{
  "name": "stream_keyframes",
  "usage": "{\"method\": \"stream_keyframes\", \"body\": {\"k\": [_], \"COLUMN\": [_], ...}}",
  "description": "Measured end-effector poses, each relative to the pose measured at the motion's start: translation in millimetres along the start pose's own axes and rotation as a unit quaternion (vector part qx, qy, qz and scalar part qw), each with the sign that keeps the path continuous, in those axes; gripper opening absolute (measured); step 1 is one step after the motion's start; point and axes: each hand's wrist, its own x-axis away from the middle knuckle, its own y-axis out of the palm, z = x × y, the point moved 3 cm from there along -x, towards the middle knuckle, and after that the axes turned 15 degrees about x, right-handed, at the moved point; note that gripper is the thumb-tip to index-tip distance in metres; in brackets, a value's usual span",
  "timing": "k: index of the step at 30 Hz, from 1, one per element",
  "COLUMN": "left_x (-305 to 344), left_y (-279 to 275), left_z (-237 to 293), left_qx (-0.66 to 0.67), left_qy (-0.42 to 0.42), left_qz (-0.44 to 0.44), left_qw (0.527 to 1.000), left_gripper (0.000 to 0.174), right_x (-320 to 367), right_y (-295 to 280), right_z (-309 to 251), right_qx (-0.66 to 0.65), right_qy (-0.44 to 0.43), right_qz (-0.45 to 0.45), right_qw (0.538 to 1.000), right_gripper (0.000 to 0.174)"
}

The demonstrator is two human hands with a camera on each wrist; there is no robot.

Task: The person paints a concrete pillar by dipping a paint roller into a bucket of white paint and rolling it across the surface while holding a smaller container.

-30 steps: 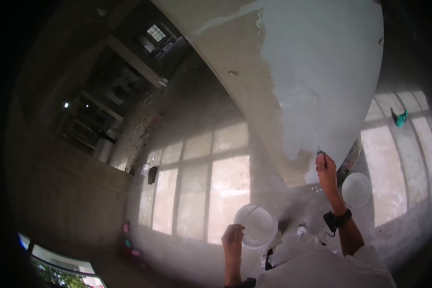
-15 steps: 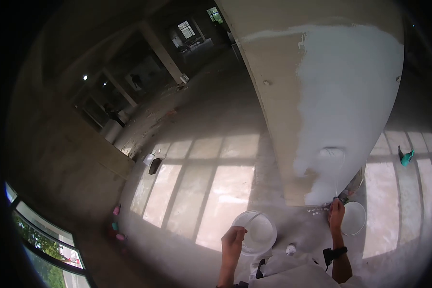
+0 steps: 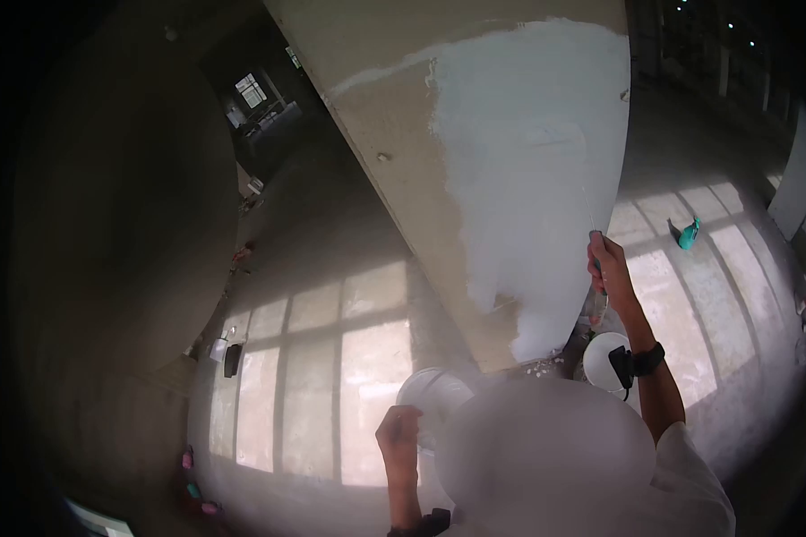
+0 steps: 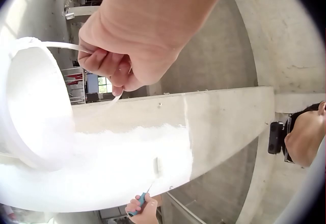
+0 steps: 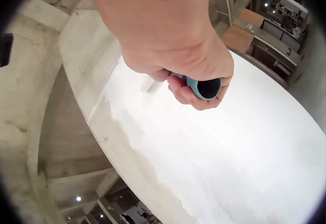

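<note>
Left hand grips handle of white bucket, fingers curled round it. Right hand wraps round the teal grip of paint roller; roller head is on the white-coated part of the wall.

Grey concrete floor, pretty blotchy, with window-shaped sun patches. There's a white bucket below the right hand, a teal thing out to that hand's right, plus a dark item and some pink bits left of the left hand.
</note>
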Motion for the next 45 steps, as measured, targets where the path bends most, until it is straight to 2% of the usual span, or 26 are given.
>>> {"method": "stream_keyframes", "body": {"k": [5,8,11,14,17,20,23,26,29,32,35,38,41,45], "left_x": [8.5,5.4,4.1,2.2,-1.0,-3.6,-5.0,-7.7,-8.5,-11.0,-13.9,-13.4,-13.8,-18.3], "left_y": [5.1,0.3,0.6,1.9,4.8,16.8,25.0,29.5,26.6,30.5,29.5,28.1,30.7,32.1], "left_z": [1.5,-7.5,-9.5,-7.9,-11.0,-11.4,-13.5,-17.0,-18.2,-17.9,-20.5,-21.3,-23.0,-24.7], "left_qx": [-0.014,-0.028,-0.055,-0.074,-0.080,-0.105,-0.121,-0.129,-0.143,-0.136,-0.140,-0.131,-0.138,-0.130], "left_qy": [-0.013,-0.023,-0.057,-0.096,-0.099,-0.074,-0.068,-0.075,-0.086,-0.075,-0.084,-0.096,-0.095,-0.095], "left_qz": [0.016,0.017,0.025,0.031,0.026,0.008,-0.001,-0.012,-0.013,-0.024,-0.028,-0.022,-0.016,-0.013], "left_qw": [1.000,0.999,0.997,0.992,0.992,0.992,0.990,0.989,0.986,0.988,0.986,0.986,0.986,0.987], "left_gripper": [0.017,0.017,0.017,0.010,0.011,0.022,0.023,0.021,0.020,0.020,0.021,0.021,0.021,0.022], "right_x": [-12.0,-16.0,-14.5,1.2,19.0,30.7,41.1,50.2,54.1,70.4,78.6,82.4,77.2,75.1], "right_y": [16.9,35.9,54.4,67.0,74.6,83.8,91.6,94.8,109.9,118.0,101.8,80.7,65.6,71.4], "right_z": [57.1,112.1,175.4,215.4,237.3,275.5,305.2,302.4,348.6,379.9,361.6,337.3,329.2,299.9], "right_qx": [0.021,0.102,0.169,0.207,0.238,0.244,0.246,0.260,0.273,0.207,0.280,0.345,0.370,0.312], "right_qy": [0.009,-0.010,0.010,0.069,0.120,0.182,0.216,0.199,0.208,0.264,0.236,0.165,0.139,0.088], "right_qz": [0.051,0.104,0.113,0.096,0.057,0.030,0.024,0.022,0.017,0.015,0.026,0.106,0.082,0.080], "right_qw": [0.998,0.989,0.979,0.971,0.962,0.952,0.945,0.945,0.939,0.942,0.930,0.918,0.915,0.943], "right_gripper": [0.044,0.045,0.045,0.046,0.048,0.050,0.052,0.053,0.054,0.053,0.050,0.045,0.045,0.040]}}
